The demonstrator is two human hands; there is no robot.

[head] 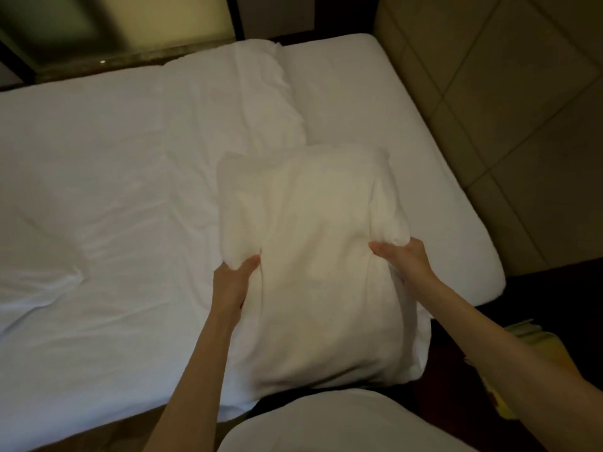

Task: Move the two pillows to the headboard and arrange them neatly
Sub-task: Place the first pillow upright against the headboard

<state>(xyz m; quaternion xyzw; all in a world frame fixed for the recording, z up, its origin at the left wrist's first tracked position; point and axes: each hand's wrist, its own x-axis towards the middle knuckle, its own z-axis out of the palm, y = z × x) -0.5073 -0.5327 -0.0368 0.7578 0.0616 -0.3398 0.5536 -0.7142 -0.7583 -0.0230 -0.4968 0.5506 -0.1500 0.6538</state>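
Observation:
A white pillow (319,256) is held up over the near edge of the bed, its far end resting toward the mattress. My left hand (236,275) grips its left side and my right hand (408,259) grips its right side, fabric bunched under both thumbs. A second white pillow (235,102) lies flat on the bed further away, near the far edge. The padded beige headboard (489,102) runs along the right side of the bed, with bare sheet between it and both pillows.
The bed (81,190) is covered with a wrinkled white sheet. A dark ledge and wall (98,34) lie beyond its far edge. A dark nightstand (554,295) with a yellow object (535,340) stands at the right, beside the headboard.

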